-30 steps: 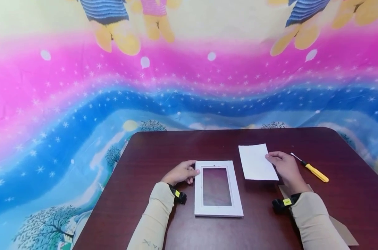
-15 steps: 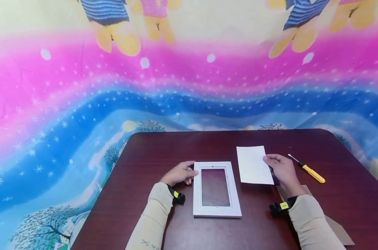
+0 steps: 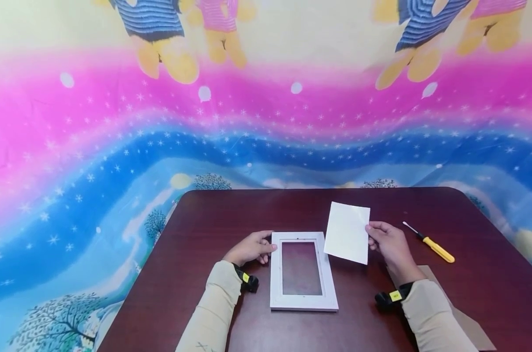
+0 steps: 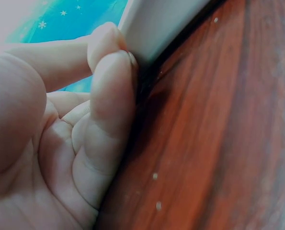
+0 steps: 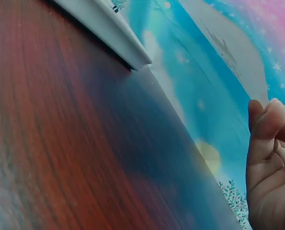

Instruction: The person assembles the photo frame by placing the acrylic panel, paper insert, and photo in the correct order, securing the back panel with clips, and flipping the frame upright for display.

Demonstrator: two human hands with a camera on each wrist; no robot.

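Note:
A white picture frame [image 3: 277, 278] lies flat on the dark red-brown table, with a rectangular pane or opening in its middle. My left hand [image 3: 250, 248] pinches the frame's left edge near the far corner; in the left wrist view the thumb and forefinger [image 4: 108, 72] meet at the white side [image 4: 161, 28]. A white sheet of paper or card [image 3: 347, 232] is held up, tilted, just right of the frame's far corner. Thumb and fingers of my right hand [image 3: 391, 247] pinch its right edge. The right wrist view shows the sheet [image 5: 233, 57] raised above the table.
A yellow-handled screwdriver [image 3: 439, 249] lies to the right of my right hand. Partly hidden under the right forearm is a flat brown board [image 3: 472, 325]. Behind the table's far edge [image 3: 257, 189] hangs a colourful printed cloth [image 3: 266, 117].
My right hand has brought the sheet leftward, closer to the frame, and tilted it. The left hand keeps its grip on the frame. The view has shifted slightly.

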